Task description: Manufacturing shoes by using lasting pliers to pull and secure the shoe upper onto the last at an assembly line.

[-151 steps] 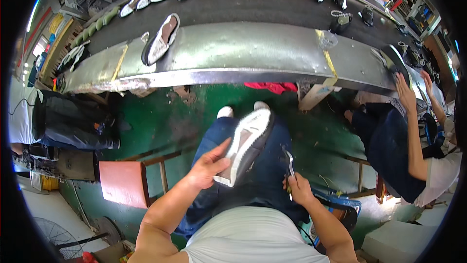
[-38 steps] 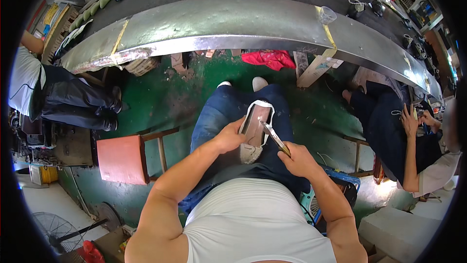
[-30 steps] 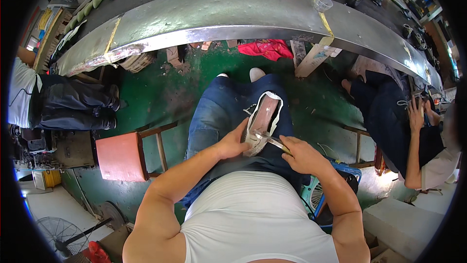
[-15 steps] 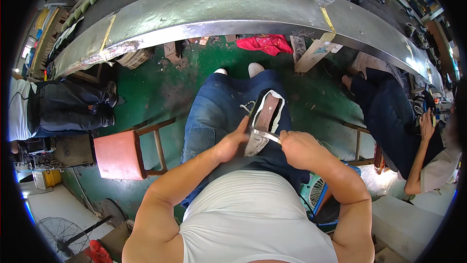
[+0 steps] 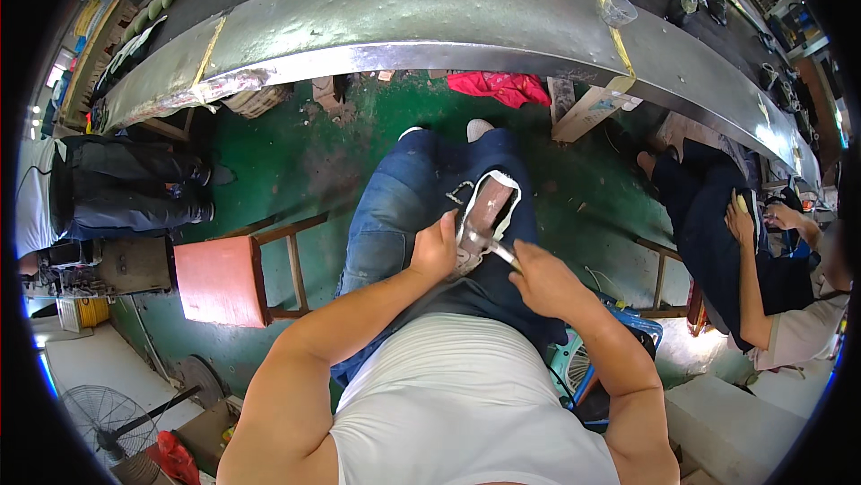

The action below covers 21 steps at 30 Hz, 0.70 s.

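Observation:
A shoe (image 5: 490,202) lies bottom up on my thighs, its pinkish-brown underside framed by a white turned-in edge. White lace hangs out beside its left side. My left hand (image 5: 436,248) grips the shoe by its near left side, thumb pointing up. In my right hand (image 5: 549,282) is a hammer (image 5: 501,253), the fingers wrapped round its handle. The metal head is at the near part of the shoe's underside, close to my left thumb; whether it touches is hard to tell. The shoe's near end is partly shadowed and blurred.
Ahead runs a long metal-edged bench (image 5: 404,14) with shoes on its dark top and a clear plastic cup (image 5: 619,9). A red-topped stool (image 5: 221,281) stands left. Co-workers sit or stand at both sides. Red cloth (image 5: 499,87) lies under the bench; a fan (image 5: 103,422) stands lower left.
My left hand has closed more round the shoe, its thumb raised. The hammer and right hand have shifted slightly over the shoe's near part. The right-hand co-worker's arms have moved.

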Available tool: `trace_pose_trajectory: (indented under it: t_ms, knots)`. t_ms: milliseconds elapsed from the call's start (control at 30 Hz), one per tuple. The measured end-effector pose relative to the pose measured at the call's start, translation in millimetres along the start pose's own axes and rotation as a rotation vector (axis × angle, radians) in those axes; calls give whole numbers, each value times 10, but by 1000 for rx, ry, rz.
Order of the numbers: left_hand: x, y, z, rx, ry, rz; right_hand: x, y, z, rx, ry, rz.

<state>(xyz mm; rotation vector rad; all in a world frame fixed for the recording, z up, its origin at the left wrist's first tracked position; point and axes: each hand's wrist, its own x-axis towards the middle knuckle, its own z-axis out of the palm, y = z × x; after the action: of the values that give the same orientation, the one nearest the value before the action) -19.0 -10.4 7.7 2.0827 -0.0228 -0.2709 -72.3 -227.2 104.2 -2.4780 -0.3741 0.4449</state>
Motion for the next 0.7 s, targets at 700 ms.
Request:
trace_pose_trajectory:
  t_ms: [700]
  knots:
    - [50, 231, -291, 484, -487, 338, 346, 261, -15, 82, 53, 221]
